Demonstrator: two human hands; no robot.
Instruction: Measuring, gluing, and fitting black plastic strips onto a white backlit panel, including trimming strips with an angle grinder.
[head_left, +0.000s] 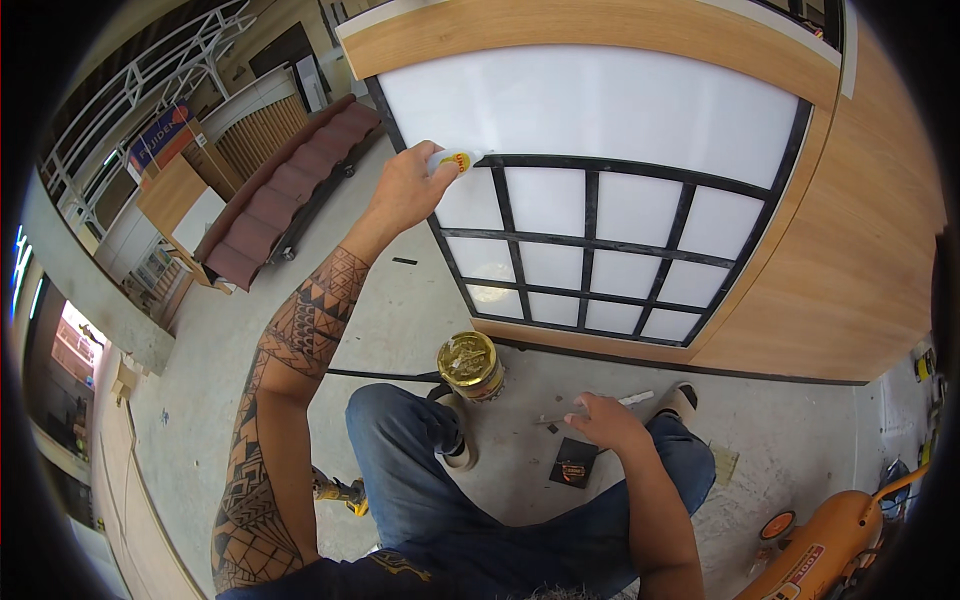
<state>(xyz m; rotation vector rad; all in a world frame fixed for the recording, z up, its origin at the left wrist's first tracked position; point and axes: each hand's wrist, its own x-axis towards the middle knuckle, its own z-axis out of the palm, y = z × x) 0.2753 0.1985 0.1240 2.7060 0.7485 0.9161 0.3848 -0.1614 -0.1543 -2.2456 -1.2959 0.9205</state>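
My left hand (408, 187) is closed around a small white glue bottle (450, 163) with a yellow label. Its narrow nozzle points right, at the left end of the upper black bar (590, 162) on a white panel (590, 100). Black strips divide the panel's lower part into a grid, inside a wood-grain frame. Low by my right knee hangs my right hand (606, 420), its fingers loosely bent and apart, with nothing visible held. Under it on the floor lie a black square sheet (572, 463) and thin scraps; a pale strip (636, 398) lies just beyond.
A round tin with a gold lid (467, 360) stands between my feet and the panel. A yellow-black power tool (345, 492) lies beside my left leg. An orange compressor tank (815, 560) sits at lower right. A long brown padded piece (285, 190) rests on a wheeled base at left.
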